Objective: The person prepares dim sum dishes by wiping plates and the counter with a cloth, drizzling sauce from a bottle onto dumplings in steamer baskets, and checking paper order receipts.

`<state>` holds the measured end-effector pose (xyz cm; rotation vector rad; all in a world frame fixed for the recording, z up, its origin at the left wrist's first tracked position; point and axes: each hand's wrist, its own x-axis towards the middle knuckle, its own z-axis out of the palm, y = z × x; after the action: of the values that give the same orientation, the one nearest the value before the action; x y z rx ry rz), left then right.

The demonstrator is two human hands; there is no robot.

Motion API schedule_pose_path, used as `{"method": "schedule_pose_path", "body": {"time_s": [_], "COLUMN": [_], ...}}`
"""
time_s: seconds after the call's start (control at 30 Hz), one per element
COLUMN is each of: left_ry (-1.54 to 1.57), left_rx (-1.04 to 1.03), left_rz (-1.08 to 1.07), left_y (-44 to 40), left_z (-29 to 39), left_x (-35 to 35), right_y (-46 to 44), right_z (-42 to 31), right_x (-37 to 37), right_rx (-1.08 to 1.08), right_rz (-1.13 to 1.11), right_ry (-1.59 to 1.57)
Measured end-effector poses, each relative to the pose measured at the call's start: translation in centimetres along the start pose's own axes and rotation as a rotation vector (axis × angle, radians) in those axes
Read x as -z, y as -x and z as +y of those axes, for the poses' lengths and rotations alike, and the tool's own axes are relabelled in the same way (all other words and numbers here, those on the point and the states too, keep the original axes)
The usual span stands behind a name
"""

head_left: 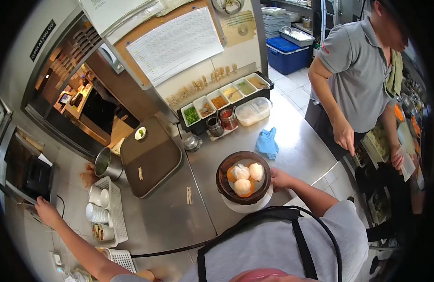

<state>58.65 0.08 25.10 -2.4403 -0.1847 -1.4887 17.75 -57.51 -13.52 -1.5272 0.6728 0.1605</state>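
Note:
My right hand [281, 179] is closed at the right rim of a white plate [249, 206]. On that plate sits a round dark bamboo steamer [222, 188]. Inside it, three pale dumplings [240, 172] lie on orange pieces. My left hand [47, 212] reaches far out to the left, its fingers curled at the lower edge of a wall opening or shelf. A black device [38, 176] stands just above it, perhaps a printer. Whatever those fingers hold, if anything, is too small to make out.
A brown tray [153, 181] with a small dish lies left of centre. Behind are garnish tubs [219, 102], sauce jars [228, 119] and a blue cloth [267, 143]. A white basket [117, 211] holds cups at left. A co-worker [355, 70] stands at right.

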Motion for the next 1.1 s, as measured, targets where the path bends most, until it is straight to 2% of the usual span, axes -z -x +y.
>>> {"method": "schedule_pose_path", "body": {"time_s": [0.13,0.23,0.43,0.53,0.6,0.63,0.73,0.83,0.93,1.03,1.1], "left_ry": [-0.049,-0.154,-0.314,-0.185,-0.209,-0.225,-0.294,-0.277,-0.216,0.060,0.481], "left_rx": [0.066,0.096,0.141,0.129,0.065,0.027,-0.005,0.061,0.142,-0.025,-0.173], "left_rz": [-0.074,-0.261,-0.134,-0.057,-0.035,-0.028,-0.130,-0.086,0.091,0.196,0.008], "left_y": [-0.6,-0.5,-0.7,-0.2,-0.3,-0.1,-0.1,-0.1,1.4,2.8,5.4], "left_z": [0.0,0.6,1.2,2.0,1.1,0.3,1.5,1.0,3.0,4.8,7.9], "left_x": [-2.3,-3.2,-5.5,-3.1,-4.5,-5.3,-2.7,-3.4,-0.1,1.2,1.5], "right_y": [0.1,0.2,-0.1,-0.4,0.3,0.0,0.7,1.6,0.9,0.5,-0.8], "right_z": [0.0,-0.1,0.7,1.2,0.0,0.3,-1.1,-2.2,-1.4,-1.5,-0.7], "right_x": [-0.1,-0.3,-0.2,-0.2,-0.3,-0.3,-0.4,-1.1,-1.2,-1.3,-1.4], "right_rx": [0.007,0.018,0.031,0.057,0.036,0.071,-0.002,0.027,0.040,0.010,0.059], "right_rz": [0.034,0.041,0.047,0.045,0.046,0.047,0.050,0.138,0.154,0.172,0.163], "right_ry": [-0.001,-0.003,-0.038,-0.071,-0.046,-0.060,0.009,-0.013,-0.069,-0.049,-0.042]}}
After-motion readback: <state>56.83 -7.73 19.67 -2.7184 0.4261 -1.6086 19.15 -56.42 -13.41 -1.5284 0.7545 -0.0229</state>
